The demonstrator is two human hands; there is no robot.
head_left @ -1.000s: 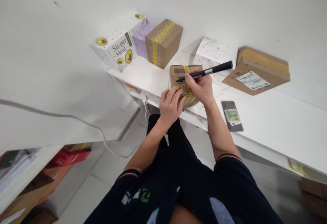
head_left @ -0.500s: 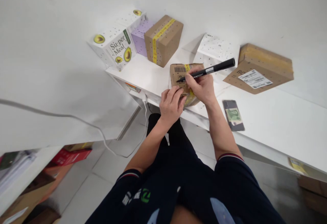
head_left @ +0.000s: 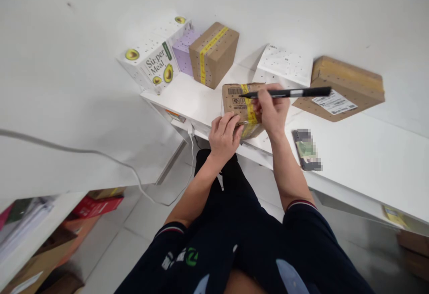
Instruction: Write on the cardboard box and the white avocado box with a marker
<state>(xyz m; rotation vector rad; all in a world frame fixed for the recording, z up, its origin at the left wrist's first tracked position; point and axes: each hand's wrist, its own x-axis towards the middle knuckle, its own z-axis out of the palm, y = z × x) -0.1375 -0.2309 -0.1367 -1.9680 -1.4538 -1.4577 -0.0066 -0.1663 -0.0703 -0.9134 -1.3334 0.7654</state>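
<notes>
A small brown cardboard box [head_left: 230,102] with yellow tape and printed marks sits near the desk's front edge. My left hand [head_left: 224,136] is curled over its near left edge, fingertips on the top face, thumb side toward the tape. In my right hand [head_left: 275,116] is a black marker [head_left: 310,92], pinched between thumb and fingers above the box's right side. The marker's tip points left, close over the box's top near the barcode; whether it touches I cannot tell. The marker lies nearly level, its back end reaching right.
On the white desk [head_left: 375,160], a white avocado-print box [head_left: 156,64], a purple box [head_left: 182,52] and a taped brown box [head_left: 214,55] stand at the left. Rightward are a white box [head_left: 284,64], a labelled carton [head_left: 348,84] and a phone [head_left: 306,151]. A cable [head_left: 100,153] hangs at left.
My right hand has moved slightly right, and the marker has swung flatter. Its tip has shifted up and right across the box top, uncovering more print. My left hand stays on the box.
</notes>
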